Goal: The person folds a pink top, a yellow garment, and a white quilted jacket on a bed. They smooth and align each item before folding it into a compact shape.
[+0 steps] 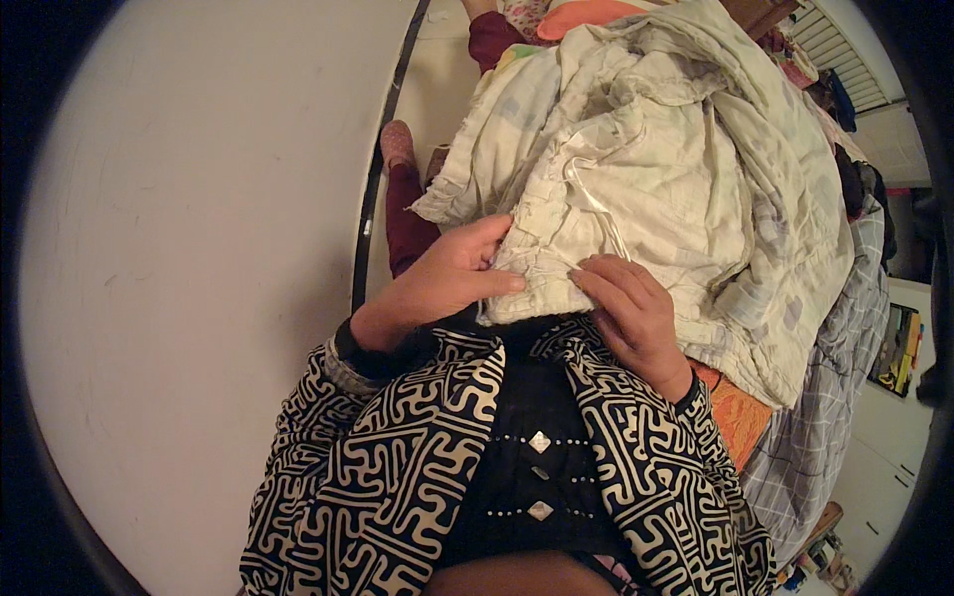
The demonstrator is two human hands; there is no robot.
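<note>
A large, pale cream cloth cover [686, 169] with faint patches of colour lies rumpled in front of me, its near edge gathered and frayed. My left hand [447, 275] grips the left part of that near edge, thumb on top and fingers beneath. On the right side of the same edge, my right hand [631, 313] pinches the cloth between thumb and fingers. A thin white ribbon [601, 204] runs over the cloth just beyond my hands. The fingers under the fabric are partly hidden.
A bare pale wall [199, 278] stands close on my left. At the right, a grey checked sheet [825, 417] hangs beside an orange patterned cloth [735, 412]. Beyond the cover, a person's leg in dark red trousers [487, 40] shows. White cabinets [879, 467] stand far right.
</note>
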